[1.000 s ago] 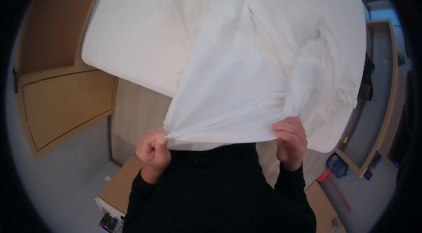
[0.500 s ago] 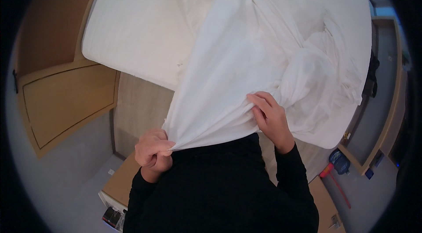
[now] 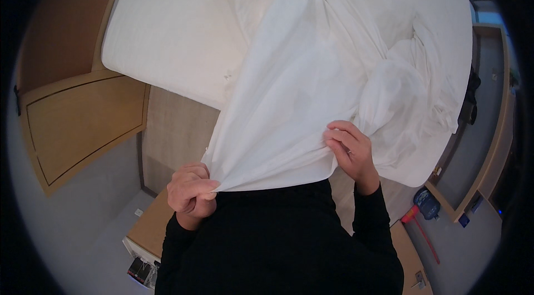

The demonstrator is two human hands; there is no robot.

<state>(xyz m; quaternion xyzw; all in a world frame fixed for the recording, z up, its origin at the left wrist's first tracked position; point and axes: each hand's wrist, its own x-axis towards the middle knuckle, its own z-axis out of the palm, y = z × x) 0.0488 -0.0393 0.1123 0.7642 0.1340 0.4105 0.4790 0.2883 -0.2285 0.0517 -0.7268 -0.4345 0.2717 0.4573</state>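
At right, fingers [image 3: 346, 128] touch, perhaps pinch, cloth [image 3: 289, 100].

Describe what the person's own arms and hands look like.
Plain black long sleeves cover both arms down to about the wrists, matching the black top; no markings show on them. The left hand and right hand are bare, without gloves.

Cloth [image 3: 295, 83] on mattress [image 3: 167, 39]; panel [image 3: 83, 128] at its left; bottle [image 3: 427, 204] at right.

Left hand [image 3: 192, 188] curled, pinching; right hand [image 3: 354, 150] farther forward, loosely bent
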